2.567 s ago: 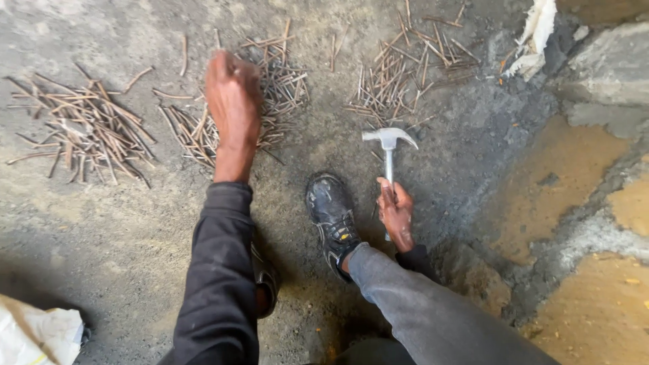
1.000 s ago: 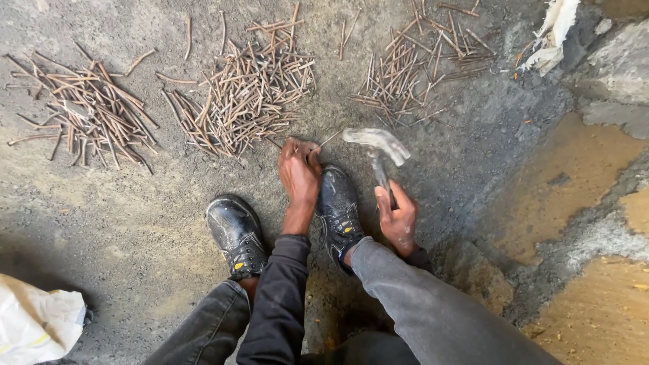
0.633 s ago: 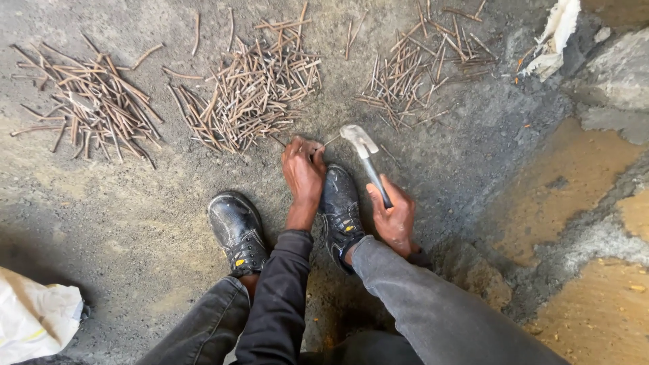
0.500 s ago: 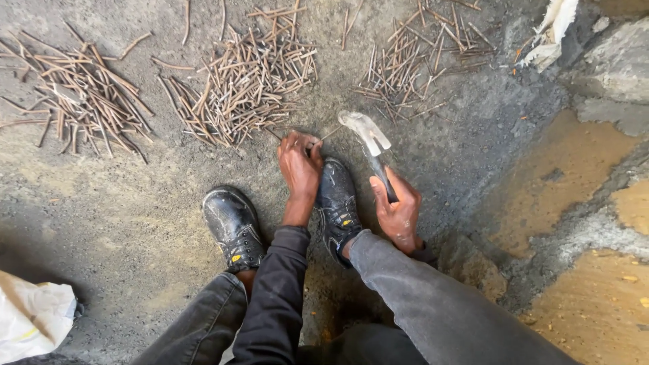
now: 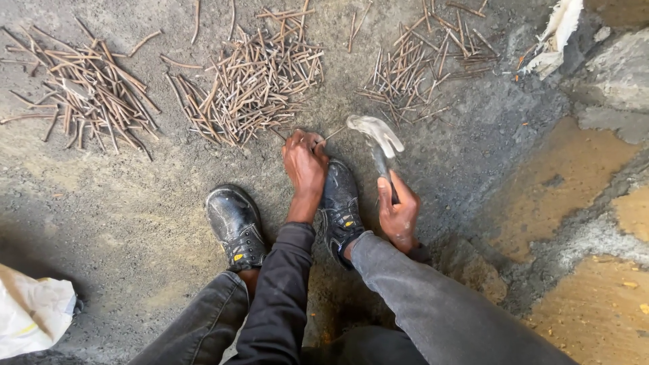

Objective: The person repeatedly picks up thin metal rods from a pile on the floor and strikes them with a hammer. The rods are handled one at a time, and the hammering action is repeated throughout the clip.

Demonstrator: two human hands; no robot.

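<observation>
Rusty nail (image 5: 333, 133) pinched by L hand (image 5: 304, 162); R hand (image 5: 399, 213) grips hammer (image 5: 376, 135).

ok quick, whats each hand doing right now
Left hand: fingers pinched shut on a nail, held against the ground.
Right hand: closed around the handle of the hammer, head raised and blurred.
</observation>
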